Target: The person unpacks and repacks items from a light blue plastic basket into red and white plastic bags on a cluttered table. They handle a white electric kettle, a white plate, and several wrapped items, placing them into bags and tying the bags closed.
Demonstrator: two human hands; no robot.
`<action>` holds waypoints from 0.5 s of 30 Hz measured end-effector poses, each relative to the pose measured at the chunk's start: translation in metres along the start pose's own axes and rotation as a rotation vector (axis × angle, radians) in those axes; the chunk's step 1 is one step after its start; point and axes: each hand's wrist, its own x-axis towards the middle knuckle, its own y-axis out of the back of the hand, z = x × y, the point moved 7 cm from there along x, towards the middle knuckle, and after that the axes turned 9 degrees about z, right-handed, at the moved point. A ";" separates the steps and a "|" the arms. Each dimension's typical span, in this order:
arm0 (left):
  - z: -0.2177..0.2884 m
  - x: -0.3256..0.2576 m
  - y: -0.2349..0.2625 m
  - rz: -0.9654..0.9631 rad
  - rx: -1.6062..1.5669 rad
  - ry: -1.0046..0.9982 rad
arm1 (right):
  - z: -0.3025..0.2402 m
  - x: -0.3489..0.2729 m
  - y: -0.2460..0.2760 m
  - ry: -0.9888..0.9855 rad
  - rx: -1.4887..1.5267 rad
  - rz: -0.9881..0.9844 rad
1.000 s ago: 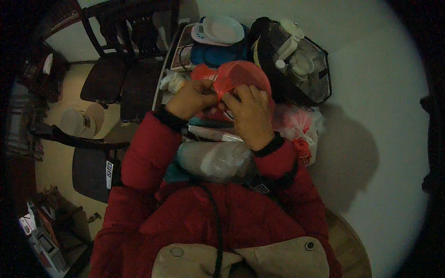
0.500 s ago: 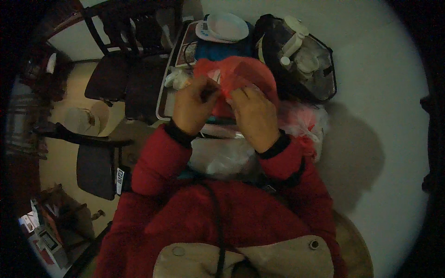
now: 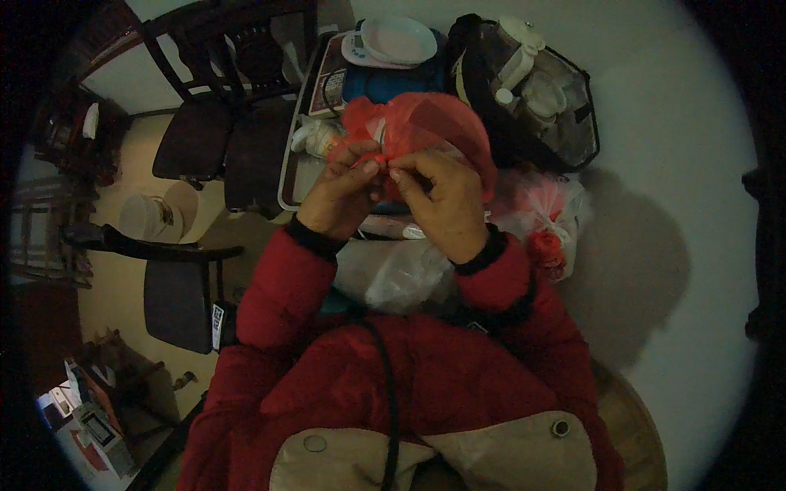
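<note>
- The red plastic bag (image 3: 426,131) is held up in the air, right in front of the person, above the crowded table (image 3: 655,164). I think it is up there so both hands can get at its thin edge.
- The left hand (image 3: 340,192) pinches a bit of the red bag between thumb and finger. The other fingers curl in.
- The right hand (image 3: 446,200) pinches the same edge just beside it. The fingertips of the two hands almost touch.
- Both wrists bend in toward each other. The arms in red sleeves (image 3: 278,286) come up from below.
- A clear plastic bag (image 3: 401,274) lies under the wrists.
- A pink bag (image 3: 544,209) sits near the right hand.
- A black mesh bag (image 3: 532,98) with white bottles sits further back, near a white plate (image 3: 399,39).
</note>
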 end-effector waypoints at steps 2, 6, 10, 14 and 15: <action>0.001 -0.001 -0.001 -0.002 0.015 -0.024 | 0.004 0.001 -0.003 0.006 0.019 -0.030; 0.009 -0.004 -0.001 0.050 0.127 -0.164 | 0.021 0.000 -0.013 -0.212 0.196 -0.104; 0.019 -0.014 -0.006 0.113 0.363 -0.349 | 0.025 0.000 -0.017 -0.313 0.244 -0.111; 0.020 -0.024 -0.012 0.180 0.498 -0.447 | 0.020 0.005 -0.012 -0.184 0.091 -0.038; 0.021 -0.025 -0.014 0.181 0.537 -0.476 | 0.024 0.005 -0.015 -0.220 0.103 -0.058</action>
